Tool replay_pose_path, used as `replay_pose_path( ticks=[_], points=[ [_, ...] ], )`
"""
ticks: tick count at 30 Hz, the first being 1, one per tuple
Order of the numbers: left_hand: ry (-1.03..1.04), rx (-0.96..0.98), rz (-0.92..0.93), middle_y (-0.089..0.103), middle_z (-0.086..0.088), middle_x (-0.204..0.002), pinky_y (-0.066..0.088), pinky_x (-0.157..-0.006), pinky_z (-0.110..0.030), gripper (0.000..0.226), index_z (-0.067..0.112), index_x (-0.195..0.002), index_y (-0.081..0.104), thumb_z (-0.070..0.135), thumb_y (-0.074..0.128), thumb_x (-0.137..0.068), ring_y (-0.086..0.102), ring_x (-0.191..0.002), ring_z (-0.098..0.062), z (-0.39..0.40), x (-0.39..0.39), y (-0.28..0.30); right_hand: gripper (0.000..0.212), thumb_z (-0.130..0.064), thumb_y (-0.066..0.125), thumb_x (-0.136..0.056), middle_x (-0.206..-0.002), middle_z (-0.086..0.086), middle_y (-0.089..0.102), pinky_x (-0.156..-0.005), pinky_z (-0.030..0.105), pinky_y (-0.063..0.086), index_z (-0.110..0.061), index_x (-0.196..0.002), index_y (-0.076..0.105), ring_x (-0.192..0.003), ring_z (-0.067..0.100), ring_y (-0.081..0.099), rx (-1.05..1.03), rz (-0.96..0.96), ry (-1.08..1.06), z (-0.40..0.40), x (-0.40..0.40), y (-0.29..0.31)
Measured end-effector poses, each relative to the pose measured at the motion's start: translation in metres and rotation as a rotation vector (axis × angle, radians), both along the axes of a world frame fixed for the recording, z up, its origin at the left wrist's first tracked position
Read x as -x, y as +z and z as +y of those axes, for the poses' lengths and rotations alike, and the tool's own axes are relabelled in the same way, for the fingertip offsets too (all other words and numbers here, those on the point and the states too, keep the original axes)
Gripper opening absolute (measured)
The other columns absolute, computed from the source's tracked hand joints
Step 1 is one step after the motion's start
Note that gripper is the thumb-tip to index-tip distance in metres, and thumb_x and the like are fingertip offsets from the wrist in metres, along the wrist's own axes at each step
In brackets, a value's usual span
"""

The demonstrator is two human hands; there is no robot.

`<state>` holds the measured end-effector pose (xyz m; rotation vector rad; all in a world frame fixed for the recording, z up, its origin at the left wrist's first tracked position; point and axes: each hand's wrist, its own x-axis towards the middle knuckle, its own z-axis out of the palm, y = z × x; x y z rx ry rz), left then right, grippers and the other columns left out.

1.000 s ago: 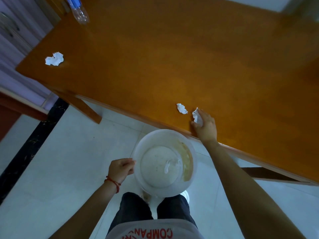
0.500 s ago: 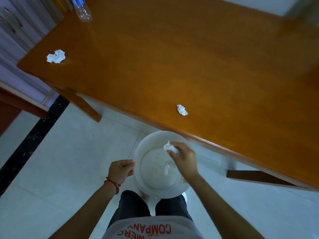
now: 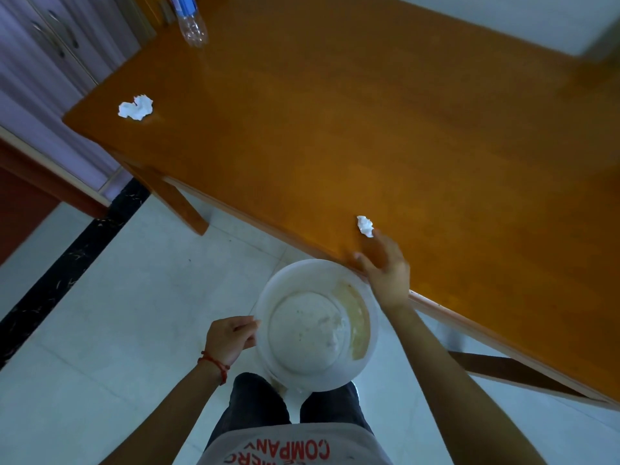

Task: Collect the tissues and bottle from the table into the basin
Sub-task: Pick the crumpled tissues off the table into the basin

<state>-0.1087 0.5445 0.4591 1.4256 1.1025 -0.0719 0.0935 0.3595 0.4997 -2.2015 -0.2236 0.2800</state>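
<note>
Comparing with half a second ago: my right hand (image 3: 385, 266) has left the basin (image 3: 317, 325) and is back over the near edge of the table (image 3: 369, 112); the tissue it carried then is no longer in it.
Right hand grip: fingers spread and empty, fingertips just beside the small tissue (image 3: 365, 225); I cannot tell whether they touch it.
Left hand (image 3: 229, 337): unchanged, thumb and fingers pinching the basin's left rim, a red cord around the wrist.
Basin: white and round, held below the table edge and above my legs, its far rim close under the tabletop edge; a brownish stain marks its right inner wall.
Basin contents: pale crumpled shapes show on the bottom, too faint against the white for me to count.
Small tissue: sits in the same spot near the table's front edge.
Large tissue (image 3: 136, 107): crumpled, near the left corner of the table, well apart from my hands.
Bottle (image 3: 192, 23): clear plastic with a blue label, at the far left end of the table.
Surroundings: pale floor tiles (image 3: 117, 297) with a dark strip on the left, cabinet doors (image 3: 50, 41) beyond the table's left end.
Obstructions: nothing lies between my right hand and the small tissue.
</note>
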Motion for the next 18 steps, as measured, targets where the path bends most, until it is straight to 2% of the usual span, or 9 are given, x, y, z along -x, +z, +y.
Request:
replay_pose_path(
  ticks=[5, 8, 11, 13, 16, 18],
  points=[
    [0.046, 0.017, -0.012, 0.063, 0.004, -0.042, 0.054, -0.050, -0.015, 0.028, 0.010, -0.054, 0.065, 0.001, 0.063, -0.080, 0.060, -0.057, -0.019, 0.003, 0.005, 0.003, 0.054, -0.026, 0.066, -0.083, -0.140, 0.010, 0.048, -0.108, 0.038, 0.035, -0.013, -0.132, 0.047, -0.130, 0.025, 0.042, 0.048, 0.018, -0.011, 0.022, -0.053, 0.001],
    [0.092, 0.023, -0.030, 0.063, 0.004, -0.042, 0.054, -0.049, -0.015, 0.027, 0.009, -0.054, 0.066, -0.001, 0.063, -0.079, 0.059, -0.056, -0.018, 0.003, 0.006, 0.003, 0.044, -0.022, 0.062, -0.085, -0.133, 0.011, 0.054, -0.101, 0.038, 0.039, -0.013, -0.127, 0.052, -0.123, 0.028, 0.047, 0.117, 0.023, 0.055, 0.028, -0.064, -0.009],
    [0.118, 0.034, -0.033, 0.066, 0.006, -0.045, 0.056, -0.051, -0.017, 0.032, 0.016, -0.053, 0.069, -0.002, 0.063, -0.079, 0.060, -0.062, -0.022, 0.005, 0.007, 0.001, 0.028, -0.011, 0.055, -0.088, -0.121, 0.016, 0.061, -0.090, 0.034, 0.042, -0.005, -0.115, 0.060, -0.112, 0.032, 0.053, 0.169, 0.003, 0.092, 0.028, -0.064, -0.016],
    [0.110, 0.027, -0.027, 0.068, 0.007, -0.048, 0.057, -0.053, -0.018, 0.036, 0.021, -0.051, 0.070, -0.002, 0.062, -0.079, 0.061, -0.066, -0.025, 0.006, 0.007, -0.001, 0.027, -0.007, 0.054, -0.088, -0.120, 0.017, 0.061, -0.089, 0.030, 0.041, -0.005, -0.114, 0.062, -0.111, 0.031, 0.054, 0.162, 0.024, 0.078, 0.027, -0.062, -0.015],
    [0.099, 0.013, -0.032, 0.068, 0.009, -0.048, 0.056, -0.052, -0.016, 0.028, 0.016, -0.059, 0.069, -0.002, 0.062, -0.079, 0.061, -0.068, -0.027, 0.006, 0.008, -0.002, 0.027, -0.009, 0.055, -0.087, -0.119, 0.014, 0.062, -0.083, 0.024, 0.040, -0.008, -0.113, 0.063, -0.105, 0.025, 0.057, 0.104, 0.040, 0.077, 0.029, -0.050, -0.005],
    [0.090, 0.000, -0.039, 0.067, 0.009, -0.047, 0.055, -0.051, -0.014, 0.034, 0.020, -0.055, 0.069, -0.001, 0.061, -0.080, 0.060, -0.066, -0.026, 0.006, 0.008, -0.003, 0.026, -0.008, 0.058, -0.086, -0.114, 0.010, 0.064, -0.079, 0.020, 0.042, -0.010, -0.111, 0.063, -0.096, 0.017, 0.057, 0.051, 0.035, 0.106, 0.031, -0.032, 0.005]
  ],
)
